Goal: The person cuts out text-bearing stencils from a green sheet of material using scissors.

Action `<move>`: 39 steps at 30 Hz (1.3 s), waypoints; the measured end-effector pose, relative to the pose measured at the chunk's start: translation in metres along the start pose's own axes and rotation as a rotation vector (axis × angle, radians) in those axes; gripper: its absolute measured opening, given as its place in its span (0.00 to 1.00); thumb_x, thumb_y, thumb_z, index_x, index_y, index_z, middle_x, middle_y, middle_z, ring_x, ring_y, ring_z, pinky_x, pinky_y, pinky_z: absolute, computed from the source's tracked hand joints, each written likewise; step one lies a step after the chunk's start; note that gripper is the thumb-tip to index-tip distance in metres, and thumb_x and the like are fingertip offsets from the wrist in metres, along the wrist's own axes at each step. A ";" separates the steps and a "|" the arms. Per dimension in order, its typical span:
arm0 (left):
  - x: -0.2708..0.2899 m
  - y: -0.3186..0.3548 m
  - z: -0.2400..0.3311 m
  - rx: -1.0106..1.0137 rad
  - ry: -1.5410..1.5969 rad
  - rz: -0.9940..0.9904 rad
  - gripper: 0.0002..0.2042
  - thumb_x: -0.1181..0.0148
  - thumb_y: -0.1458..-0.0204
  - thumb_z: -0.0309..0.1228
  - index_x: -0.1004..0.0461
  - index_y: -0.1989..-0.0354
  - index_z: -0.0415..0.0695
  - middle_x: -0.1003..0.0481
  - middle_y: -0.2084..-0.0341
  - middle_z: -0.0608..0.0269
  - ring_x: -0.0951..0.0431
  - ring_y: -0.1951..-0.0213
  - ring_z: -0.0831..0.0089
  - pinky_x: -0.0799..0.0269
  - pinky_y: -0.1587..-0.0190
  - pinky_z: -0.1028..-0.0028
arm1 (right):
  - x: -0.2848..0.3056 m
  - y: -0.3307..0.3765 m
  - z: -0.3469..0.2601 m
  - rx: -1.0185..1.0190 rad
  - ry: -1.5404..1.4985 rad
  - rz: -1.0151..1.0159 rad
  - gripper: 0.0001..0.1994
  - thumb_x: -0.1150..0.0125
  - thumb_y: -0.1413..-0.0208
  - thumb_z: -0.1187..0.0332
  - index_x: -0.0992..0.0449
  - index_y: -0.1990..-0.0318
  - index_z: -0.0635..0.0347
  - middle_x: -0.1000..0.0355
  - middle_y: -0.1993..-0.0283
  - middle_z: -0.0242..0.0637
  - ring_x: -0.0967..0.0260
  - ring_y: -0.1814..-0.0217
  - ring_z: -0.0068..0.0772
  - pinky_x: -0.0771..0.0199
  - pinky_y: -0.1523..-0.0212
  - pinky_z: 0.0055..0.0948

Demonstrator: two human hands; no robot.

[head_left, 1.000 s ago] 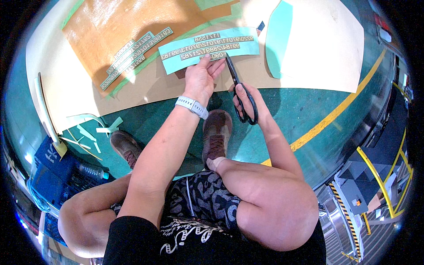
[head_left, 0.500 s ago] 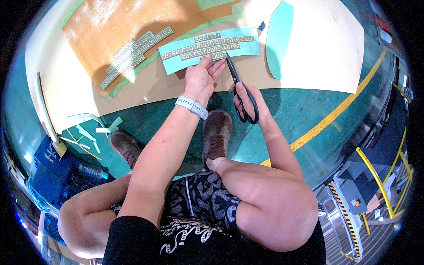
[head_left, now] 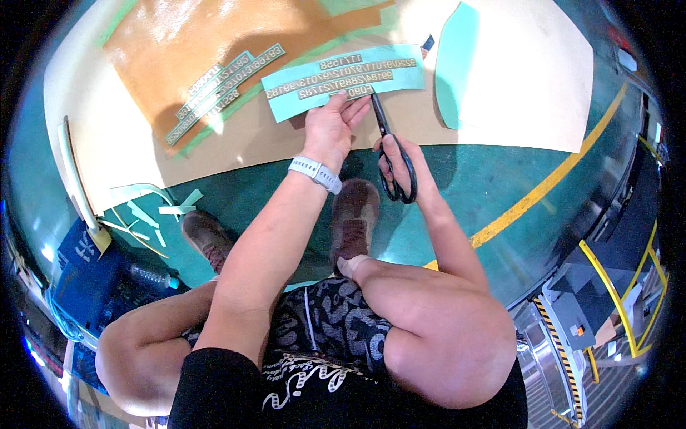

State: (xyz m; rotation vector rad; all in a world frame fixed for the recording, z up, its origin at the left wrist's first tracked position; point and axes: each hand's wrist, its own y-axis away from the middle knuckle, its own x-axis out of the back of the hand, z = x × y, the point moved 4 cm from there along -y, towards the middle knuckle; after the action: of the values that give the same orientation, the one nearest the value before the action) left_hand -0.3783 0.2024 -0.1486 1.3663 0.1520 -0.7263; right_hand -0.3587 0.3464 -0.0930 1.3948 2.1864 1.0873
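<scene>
My left hand (head_left: 329,132), the closer, holds the green sheet (head_left: 346,71), lying lengthwise left–right beyond; my right hand (head_left: 401,161) grips scissors (head_left: 381,118).

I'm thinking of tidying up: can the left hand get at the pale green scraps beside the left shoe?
Probably not as things stand: the left hand has its grip on the turquoise sheet. With that hand free, nothing appears to block its way to the pale green scraps.

The strip (head_left: 344,74) is turquoise with brownish print (head_left: 341,62); the scissors (head_left: 385,127) are black. The watch (head_left: 314,173) is pale grey. The shorts (head_left: 329,314) are black with grey patterning, the floor (head_left: 493,182) green with a yellow line (head_left: 520,206).
</scene>
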 end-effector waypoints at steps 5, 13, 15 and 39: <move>0.000 0.002 0.001 -0.022 0.005 0.003 0.12 0.54 0.43 0.24 0.38 0.51 0.35 0.28 0.57 0.44 0.24 0.56 0.54 0.25 0.52 0.61 | -0.002 0.000 -0.001 -0.062 -0.031 -0.005 0.23 0.53 0.41 0.45 0.30 0.66 0.60 0.39 0.83 0.25 0.43 0.85 0.16 0.41 0.84 0.19; -0.001 0.003 0.000 0.007 -0.002 0.000 0.11 0.54 0.43 0.24 0.38 0.52 0.35 0.28 0.57 0.44 0.24 0.56 0.55 0.24 0.54 0.62 | -0.002 0.000 -0.002 -0.072 -0.011 0.020 0.23 0.56 0.40 0.46 0.31 0.65 0.59 0.41 0.84 0.24 0.45 0.84 0.14 0.46 0.86 0.17; -0.002 0.004 -0.001 -0.001 -0.010 0.011 0.11 0.55 0.42 0.24 0.38 0.52 0.35 0.28 0.57 0.44 0.24 0.56 0.55 0.24 0.54 0.63 | 0.000 -0.001 -0.001 -0.025 0.004 0.021 0.23 0.56 0.40 0.46 0.31 0.67 0.60 0.42 0.84 0.24 0.46 0.85 0.14 0.48 0.86 0.17; 0.024 0.007 0.000 0.020 0.053 -0.123 0.16 0.57 0.39 0.39 0.37 0.53 0.38 0.30 0.59 0.54 0.28 0.58 0.65 0.31 0.55 0.69 | -0.010 0.035 0.023 0.186 -0.358 0.022 0.19 0.58 0.37 0.53 0.36 0.54 0.61 0.38 0.76 0.29 0.41 0.78 0.17 0.37 0.78 0.18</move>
State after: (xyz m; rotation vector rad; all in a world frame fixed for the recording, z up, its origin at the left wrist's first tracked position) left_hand -0.3563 0.1937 -0.1548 1.4055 0.2734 -0.7957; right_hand -0.3179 0.3550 -0.0831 1.5555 2.0501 0.5931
